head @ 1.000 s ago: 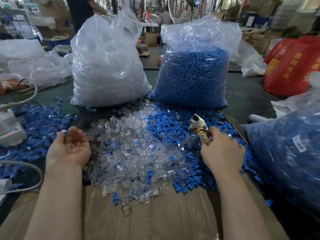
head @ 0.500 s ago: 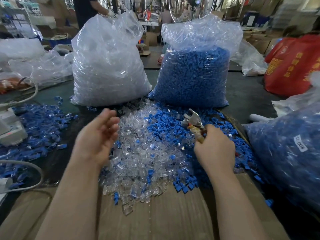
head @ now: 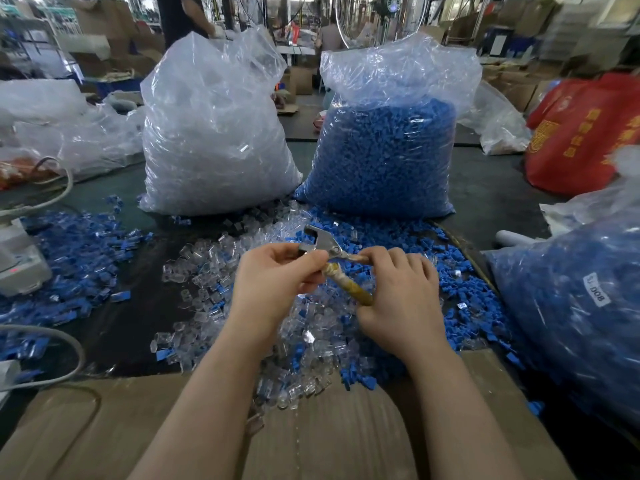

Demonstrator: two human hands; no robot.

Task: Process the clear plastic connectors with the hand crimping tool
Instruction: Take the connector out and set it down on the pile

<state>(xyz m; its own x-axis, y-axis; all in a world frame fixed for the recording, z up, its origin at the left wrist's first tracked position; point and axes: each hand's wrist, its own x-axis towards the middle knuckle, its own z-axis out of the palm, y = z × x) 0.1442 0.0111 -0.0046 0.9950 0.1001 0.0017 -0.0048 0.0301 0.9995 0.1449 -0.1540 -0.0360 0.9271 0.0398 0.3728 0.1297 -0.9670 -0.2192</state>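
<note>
Room: a crowded workshop, boxes and shelves behind, a dark table (head: pixel 138 306) under my arms with a sheet of cardboard (head: pixel 329 438) at its near edge.
Bags: one big bag of clear parts (head: pixel 214 133) and one of blue parts (head: pixel 384 150) stand upright at the back of the table, just beside each other.
Connectors: the clear connectors (head: pixel 214 292) lie in a loose heap right under my hands, mixed with blue caps (head: pixel 460 285) on the right.
Tool: the crimping tool (head: pixel 329 252) is lifted above the heap, metal head pointing away from me.
Right hand (head: pixel 398 299): curled round the yellow handles.
Left hand (head: pixel 277 282): fingers pinched at the tool's head; whether a connector sits between them I cannot tell.
Risk, fingers: I judge my left fingertips are close enough to the jaws to get nipped if I squeeze early.
Risk, part: a connector seated crooked would likely crack or pop out into the heap.
Risk, mixing: a dropped piece would be lost among unprocessed ones.
</note>
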